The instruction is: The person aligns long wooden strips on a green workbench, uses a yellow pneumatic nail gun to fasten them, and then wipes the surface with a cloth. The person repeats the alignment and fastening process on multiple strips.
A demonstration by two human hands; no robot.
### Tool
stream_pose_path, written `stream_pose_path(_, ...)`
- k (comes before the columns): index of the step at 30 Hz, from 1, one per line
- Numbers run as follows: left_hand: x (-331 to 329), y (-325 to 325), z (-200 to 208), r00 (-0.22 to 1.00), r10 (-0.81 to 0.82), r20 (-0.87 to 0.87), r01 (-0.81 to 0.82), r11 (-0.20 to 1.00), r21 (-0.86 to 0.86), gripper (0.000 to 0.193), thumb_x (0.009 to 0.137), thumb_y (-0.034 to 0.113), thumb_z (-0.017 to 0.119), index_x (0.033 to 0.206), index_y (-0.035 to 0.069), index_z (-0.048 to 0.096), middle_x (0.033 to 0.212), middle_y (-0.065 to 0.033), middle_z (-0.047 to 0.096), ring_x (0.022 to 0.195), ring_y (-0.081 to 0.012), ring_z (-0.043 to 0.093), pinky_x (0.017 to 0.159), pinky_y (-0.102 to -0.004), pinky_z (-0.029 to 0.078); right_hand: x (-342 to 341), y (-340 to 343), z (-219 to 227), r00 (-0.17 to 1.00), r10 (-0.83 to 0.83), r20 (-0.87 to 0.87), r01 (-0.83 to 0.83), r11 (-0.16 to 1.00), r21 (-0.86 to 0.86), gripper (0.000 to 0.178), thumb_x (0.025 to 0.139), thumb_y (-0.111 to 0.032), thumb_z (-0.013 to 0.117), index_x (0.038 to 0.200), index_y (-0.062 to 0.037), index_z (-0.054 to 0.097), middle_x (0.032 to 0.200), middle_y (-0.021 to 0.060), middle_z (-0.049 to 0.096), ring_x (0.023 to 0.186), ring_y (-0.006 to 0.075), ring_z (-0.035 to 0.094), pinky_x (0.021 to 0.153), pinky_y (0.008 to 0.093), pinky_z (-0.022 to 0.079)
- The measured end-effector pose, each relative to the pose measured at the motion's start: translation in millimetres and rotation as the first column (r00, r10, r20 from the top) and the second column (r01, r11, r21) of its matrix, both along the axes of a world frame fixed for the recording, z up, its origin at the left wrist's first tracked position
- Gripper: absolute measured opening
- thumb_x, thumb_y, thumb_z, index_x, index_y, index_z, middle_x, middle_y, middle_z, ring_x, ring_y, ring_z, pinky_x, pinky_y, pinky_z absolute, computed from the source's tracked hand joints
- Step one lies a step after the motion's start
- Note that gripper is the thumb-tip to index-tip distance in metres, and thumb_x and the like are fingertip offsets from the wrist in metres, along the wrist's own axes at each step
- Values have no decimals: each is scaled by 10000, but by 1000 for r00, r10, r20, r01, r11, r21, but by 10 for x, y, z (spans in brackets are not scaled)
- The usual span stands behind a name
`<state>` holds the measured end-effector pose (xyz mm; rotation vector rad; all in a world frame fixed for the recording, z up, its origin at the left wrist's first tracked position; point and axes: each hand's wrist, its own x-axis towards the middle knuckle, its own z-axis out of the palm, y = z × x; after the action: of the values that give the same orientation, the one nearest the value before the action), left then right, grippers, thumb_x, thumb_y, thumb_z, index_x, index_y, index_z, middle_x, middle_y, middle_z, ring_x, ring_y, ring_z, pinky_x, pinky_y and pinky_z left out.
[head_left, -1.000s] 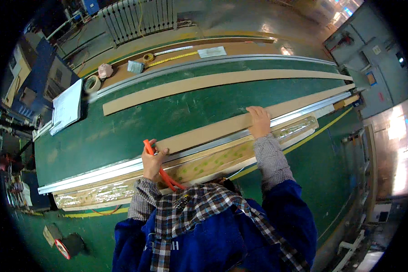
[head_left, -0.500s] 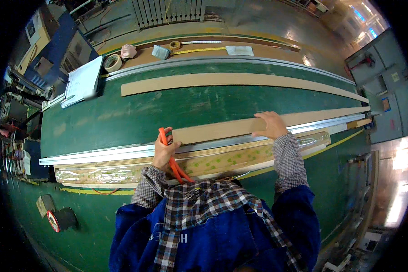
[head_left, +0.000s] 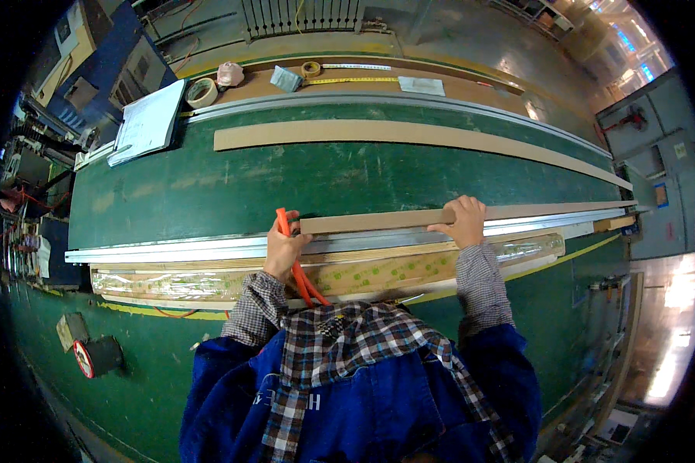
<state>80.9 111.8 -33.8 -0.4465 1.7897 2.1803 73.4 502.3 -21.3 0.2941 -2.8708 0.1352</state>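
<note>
A long tan cardboard strip (head_left: 378,221) lies tilted across the near side of the green table, along a silver metal profile (head_left: 371,240). My left hand (head_left: 282,248) is closed at the strip's left end, thumb in front and fingertips behind. Through the same hand runs a bendy orange piece (head_left: 298,275), whose two strands hang toward my apron; its exact kind I cannot make out. Farther right, my right hand (head_left: 468,221) pinches the strip, with fingers over the upper edge and thumb on the near face.
A second cardboard strip (head_left: 409,133) lies farther back on the table (head_left: 162,197). Clear-wrapped lengths (head_left: 378,276) line the near edge. Along the far side are papers (head_left: 148,123), a tape roll (head_left: 201,93) and a yellow measuring tape (head_left: 355,80).
The near cardboard strip has tipped, so its broad face looks narrower. My right hand has closed from spread fingers into a grip on its edge. The orange piece stays in my left hand.
</note>
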Motion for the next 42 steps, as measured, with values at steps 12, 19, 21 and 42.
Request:
stream_pose_path(12, -2, 32, -28, 1000, 19, 7, -19, 999, -44, 604, 658, -44, 653, 1210, -29, 409, 910, -41, 597, 795, -127, 563, 685, -255, 461, 212, -310, -129, 997, 32, -68, -37, 997, -70, 802, 696, -453, 695, 1298, -17, 394, 1343, 170, 381, 1239, 349, 361, 1033, 533, 229)
stream_pose_path(19, 17, 9, -120, 996, 33, -86, -44, 989, -138, 577, 653, -49, 634, 1194, -38, 436, 886, -30, 563, 720, -98, 527, 640, -222, 453, 580, -1396, -146, 977, 211, 16, -202, 954, -223, 770, 751, -283, 642, 1369, 18, 295, 1451, 209, 231, 1348, 375, 211, 1068, 538, 181)
stream_pose_path(21, -1, 31, -67, 997, 30, -77, -40, 991, -127, 579, 650, -50, 631, 1196, -39, 438, 879, -26, 547, 713, -93, 519, 627, -217, 451, 575, -1676, -148, 957, 286, 46, -269, 935, -230, 761, 745, -257, 640, 1364, 25, 300, 1448, 208, 238, 1351, 368, 210, 1071, 533, 184)
stream_pose_path(42, -34, 34, -323, 985, 99, -139, -122, 978, -170, 453, 726, 45, 698, 1118, -28, 484, 921, -57, 561, 828, -136, 541, 764, -266, 450, 308, -915, -82, 997, 72, -26, -74, 994, -81, 548, 862, -268, 538, 1352, -80, 379, 1397, 100, 375, 1299, 272, 328, 1063, 497, 229)
